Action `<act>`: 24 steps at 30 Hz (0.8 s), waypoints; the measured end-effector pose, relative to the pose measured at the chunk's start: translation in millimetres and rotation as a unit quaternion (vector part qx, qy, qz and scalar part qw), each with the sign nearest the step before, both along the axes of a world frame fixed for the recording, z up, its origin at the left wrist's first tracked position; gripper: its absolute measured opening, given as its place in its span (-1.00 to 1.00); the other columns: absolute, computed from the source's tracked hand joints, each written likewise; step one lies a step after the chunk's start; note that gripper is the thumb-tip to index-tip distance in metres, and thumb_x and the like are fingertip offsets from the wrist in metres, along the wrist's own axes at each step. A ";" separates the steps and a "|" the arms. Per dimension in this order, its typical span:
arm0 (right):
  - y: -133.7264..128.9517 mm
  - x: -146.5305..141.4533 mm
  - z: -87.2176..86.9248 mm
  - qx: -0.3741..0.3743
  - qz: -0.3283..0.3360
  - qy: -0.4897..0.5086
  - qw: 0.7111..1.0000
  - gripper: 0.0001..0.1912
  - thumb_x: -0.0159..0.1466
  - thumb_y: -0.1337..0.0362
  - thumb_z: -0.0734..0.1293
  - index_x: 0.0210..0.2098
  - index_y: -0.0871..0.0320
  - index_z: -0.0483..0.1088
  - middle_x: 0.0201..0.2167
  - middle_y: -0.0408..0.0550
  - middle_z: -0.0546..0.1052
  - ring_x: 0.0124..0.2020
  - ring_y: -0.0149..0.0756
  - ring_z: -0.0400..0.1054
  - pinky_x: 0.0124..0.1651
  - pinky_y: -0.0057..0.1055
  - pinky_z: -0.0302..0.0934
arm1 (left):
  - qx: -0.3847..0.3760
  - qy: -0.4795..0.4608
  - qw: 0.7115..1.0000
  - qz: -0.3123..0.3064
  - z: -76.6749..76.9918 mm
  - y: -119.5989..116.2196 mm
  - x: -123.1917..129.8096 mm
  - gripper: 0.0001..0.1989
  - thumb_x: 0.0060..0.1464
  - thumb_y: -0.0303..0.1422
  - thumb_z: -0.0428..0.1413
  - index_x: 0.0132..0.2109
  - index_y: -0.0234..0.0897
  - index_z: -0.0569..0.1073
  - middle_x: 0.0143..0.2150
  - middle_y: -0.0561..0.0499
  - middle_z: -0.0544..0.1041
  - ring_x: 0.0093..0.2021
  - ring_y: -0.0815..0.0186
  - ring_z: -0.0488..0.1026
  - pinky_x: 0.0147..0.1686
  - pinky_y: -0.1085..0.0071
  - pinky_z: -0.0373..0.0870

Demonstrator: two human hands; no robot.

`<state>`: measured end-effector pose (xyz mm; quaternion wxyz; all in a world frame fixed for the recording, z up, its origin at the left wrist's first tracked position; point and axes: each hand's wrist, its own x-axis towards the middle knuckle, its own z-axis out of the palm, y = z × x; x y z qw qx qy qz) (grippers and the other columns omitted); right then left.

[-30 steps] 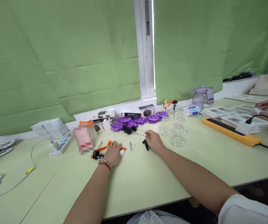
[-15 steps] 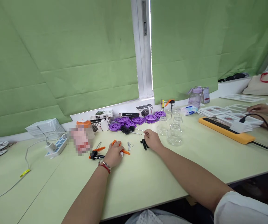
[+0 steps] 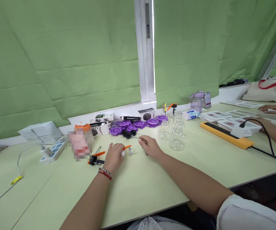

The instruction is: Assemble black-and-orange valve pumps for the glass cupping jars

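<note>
My left hand (image 3: 114, 156) lies low over the table with its fingers curled round an orange plastic lever (image 3: 127, 147), whose tip sticks out on the right. Something small and white shows under its fingers. My right hand (image 3: 151, 147) has its thumb and fingers drawn together; what they hold is hidden. Its fingertips come close to a metal shaft from the black-knobbed parts (image 3: 127, 134). Between my hands lie metal pins (image 3: 130, 151) and tiny screws. Left of my left hand rests a black fitting (image 3: 95, 160) with an orange lever (image 3: 99, 153).
Purple wheel-shaped discs (image 3: 125, 124) and small boxes (image 3: 99, 129) line the wall. Glass jars (image 3: 176, 143) stand to the right, before a yellow power strip (image 3: 224, 134). A white power strip (image 3: 56, 150) sits left. A co-worker's hand (image 3: 275, 109) is at far right.
My right hand has moved slightly left, now covering the black pieces that lay beside it. My left hand has turned and drawn the orange lever in, so less of it shows. The view has shifted a little.
</note>
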<state>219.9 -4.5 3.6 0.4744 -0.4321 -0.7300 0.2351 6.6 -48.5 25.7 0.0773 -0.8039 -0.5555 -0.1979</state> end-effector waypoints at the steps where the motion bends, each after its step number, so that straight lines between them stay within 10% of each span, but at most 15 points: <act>1: -7.3 -3.9 3.2 0.017 0.035 -0.012 0.999 -0.63 0.25 0.11 0.20 -0.04 0.13 0.38 -0.31 -0.07 0.49 -0.45 -0.39 0.31 -0.30 -0.43 0.22 | -0.004 0.008 1.000 -0.008 1.1 -1.6 3.2 -0.73 0.10 -0.49 -0.14 -0.14 -0.21 0.39 -0.12 -0.07 0.48 -0.05 0.22 0.37 0.21 0.05 -0.09; 7: -27.0 -14.7 12.7 0.070 0.119 -0.137 0.981 -0.70 0.27 0.25 0.21 -0.02 0.03 0.40 -0.20 -0.07 0.49 -0.22 -0.32 0.35 -0.14 -0.41 0.18 | -0.013 0.018 0.997 -0.071 1.6 -9.0 15.9 -0.71 0.09 -0.49 -0.12 -0.08 -0.23 0.38 -0.24 -0.06 0.45 -0.15 0.21 0.35 0.10 0.14 0.12; 17: -8.4 -7.1 14.9 -0.004 0.117 -0.142 0.983 -0.74 0.30 0.27 0.13 -0.28 0.11 0.45 -0.43 -0.15 0.50 -0.44 -0.38 0.30 -0.34 -0.48 0.13 | -0.048 -0.046 0.996 -0.052 -2.9 -6.7 9.7 -0.67 0.16 -0.39 -0.12 0.03 -0.23 0.36 -0.10 -0.12 0.47 -0.11 0.17 0.39 -0.16 0.26 0.31; 24: 70.5 14.2 9.5 -0.021 -0.085 -0.259 0.962 -0.70 0.22 0.45 0.19 -0.11 0.17 0.45 -0.06 0.09 0.47 0.01 -0.15 0.28 0.02 -0.31 0.11 | -0.074 -0.081 0.994 0.008 -4.8 -5.6 5.2 -0.66 0.15 -0.33 -0.11 0.05 -0.20 0.34 -0.07 -0.07 0.51 -0.15 0.18 0.45 -0.19 0.31 0.31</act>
